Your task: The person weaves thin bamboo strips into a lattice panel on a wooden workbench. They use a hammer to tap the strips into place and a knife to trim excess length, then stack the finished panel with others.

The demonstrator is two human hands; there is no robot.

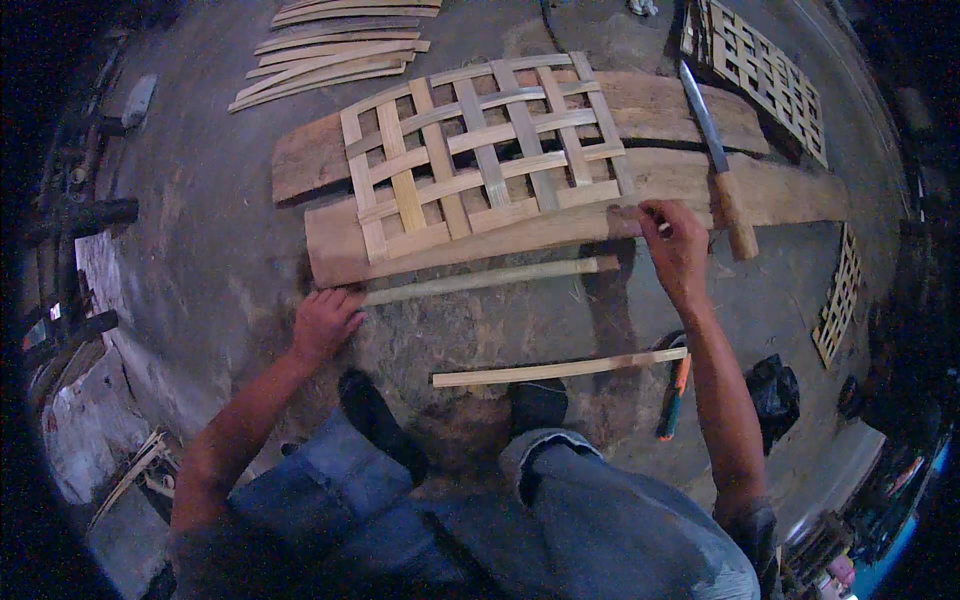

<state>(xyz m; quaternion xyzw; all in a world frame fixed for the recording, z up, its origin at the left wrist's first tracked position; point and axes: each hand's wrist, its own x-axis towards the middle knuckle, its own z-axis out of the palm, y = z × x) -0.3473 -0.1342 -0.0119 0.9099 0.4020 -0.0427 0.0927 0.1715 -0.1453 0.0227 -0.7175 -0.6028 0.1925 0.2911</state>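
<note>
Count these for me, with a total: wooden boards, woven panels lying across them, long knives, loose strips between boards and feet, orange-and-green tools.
Wooden boards: 2
Woven panel across them: 1
Long knife: 1
Loose strips: 2
Orange-and-green tool: 1
Total: 7

Woven panel (482, 150): tan and grey grid pattern. Knife (717, 152) right of panel: silver blade (703, 118), brown handle (735, 215). Nearest strip (490, 278) below panel: beige.
</note>
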